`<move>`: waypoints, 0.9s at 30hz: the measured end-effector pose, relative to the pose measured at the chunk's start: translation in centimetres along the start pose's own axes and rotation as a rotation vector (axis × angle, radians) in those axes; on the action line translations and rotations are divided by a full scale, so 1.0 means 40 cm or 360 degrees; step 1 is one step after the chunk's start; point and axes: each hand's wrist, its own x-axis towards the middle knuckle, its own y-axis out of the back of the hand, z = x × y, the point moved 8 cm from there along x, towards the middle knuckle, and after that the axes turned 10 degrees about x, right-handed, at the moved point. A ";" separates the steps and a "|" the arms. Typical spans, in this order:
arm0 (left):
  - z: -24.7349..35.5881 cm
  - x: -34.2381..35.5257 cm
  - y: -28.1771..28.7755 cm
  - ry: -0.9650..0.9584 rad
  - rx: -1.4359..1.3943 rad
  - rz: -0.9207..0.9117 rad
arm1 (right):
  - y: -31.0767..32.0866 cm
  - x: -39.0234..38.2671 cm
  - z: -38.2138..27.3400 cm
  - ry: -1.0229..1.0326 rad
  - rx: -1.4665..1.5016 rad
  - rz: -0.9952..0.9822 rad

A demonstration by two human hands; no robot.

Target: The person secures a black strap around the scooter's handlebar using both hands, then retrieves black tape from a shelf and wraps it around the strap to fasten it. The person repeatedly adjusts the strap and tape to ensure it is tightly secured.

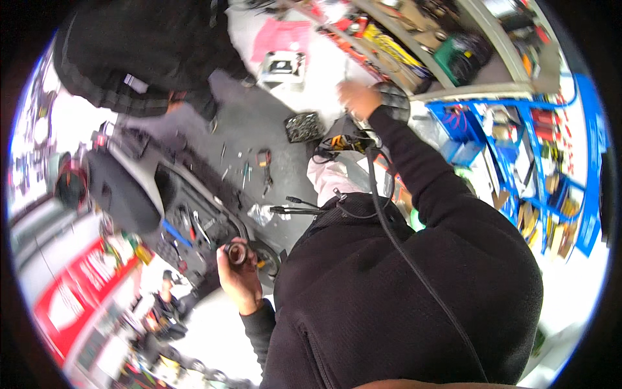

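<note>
The person's black fleece top (402, 292) fills the part nearest the camera, with a thin black cable (414, 266) running across it.

The left hand (238, 275) sits low beside the body. Its fingers curl shut around a small round metal part (236, 253) that looks like a short dark ring or cup. The open end faces up. It looks hard and stiff, and a bit heavy for how small it is. It may be greasy, so it could slip. Holding it around the outside wall, as the hand does, looks like the safe way.

The right hand (357, 98) reaches far out in front, up by the wooden shelf edge (479, 91). It rests on a dark round thing (392, 102) there. How far open this hand is cannot be told, as the fingers are partly hidden.

Just past the left hand lies a grey machine body with an open tool tray (194, 223). Small tools (249, 170) lie spread on the grey floor (259, 123). Blue racks (518, 155) stand on the right. Another person in dark clothes (142, 45) stands at the top left.
</note>
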 end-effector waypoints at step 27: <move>-0.745 -1.371 0.862 -0.0583 -0.0844 0.1240 | -0.891 -1.755 -1.526 0.1093 0.1061 -0.3244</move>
